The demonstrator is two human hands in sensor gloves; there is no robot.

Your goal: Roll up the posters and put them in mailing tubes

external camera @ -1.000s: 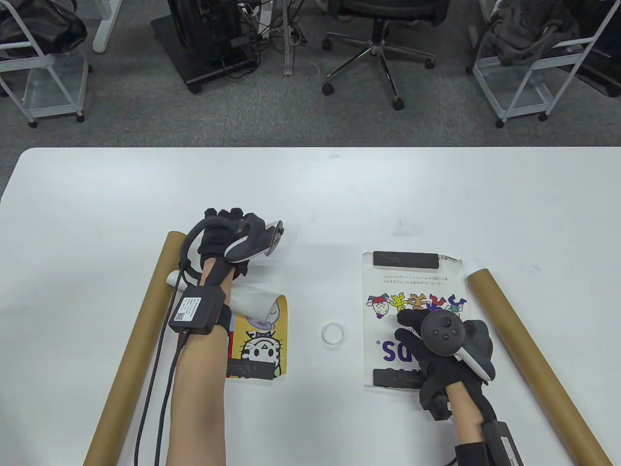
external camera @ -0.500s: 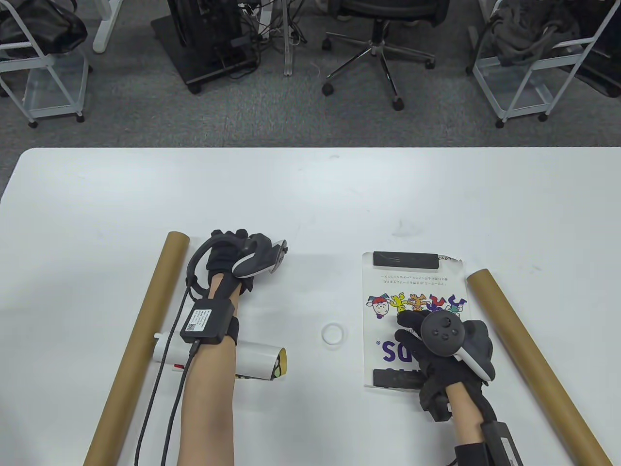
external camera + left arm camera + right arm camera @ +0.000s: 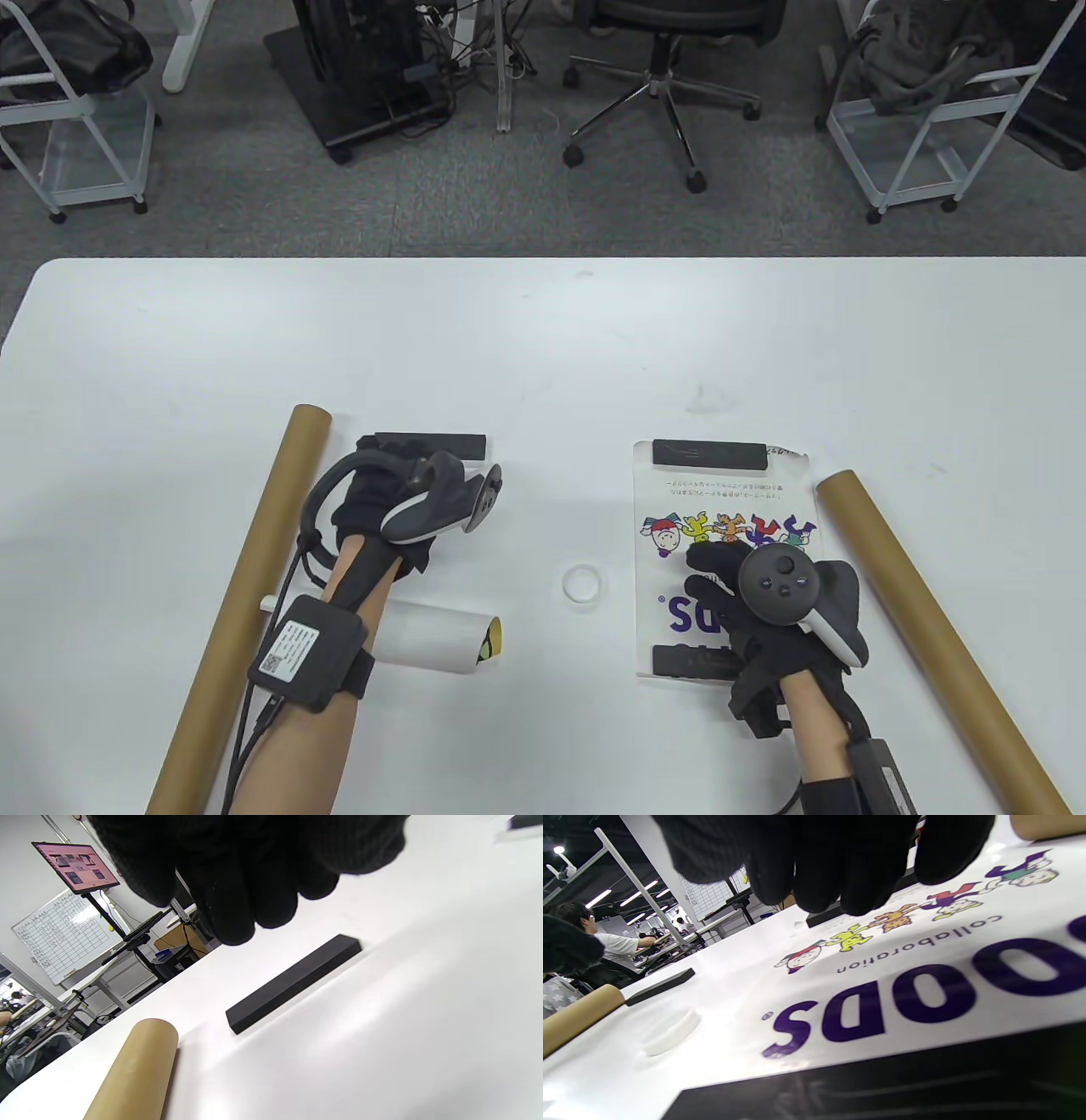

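Table view: the left hand hovers just short of a black bar weight, beside the left mailing tube. The rolled poster lies under the left forearm. The right hand rests on the flat poster, which two black bars pin down; the right mailing tube lies beside it. A white ring sits between the posters.

Left wrist view: fingers loosely curled, holding nothing, above the bar.

Right wrist view: fingers relaxed over the printed sheet, gripping nothing.
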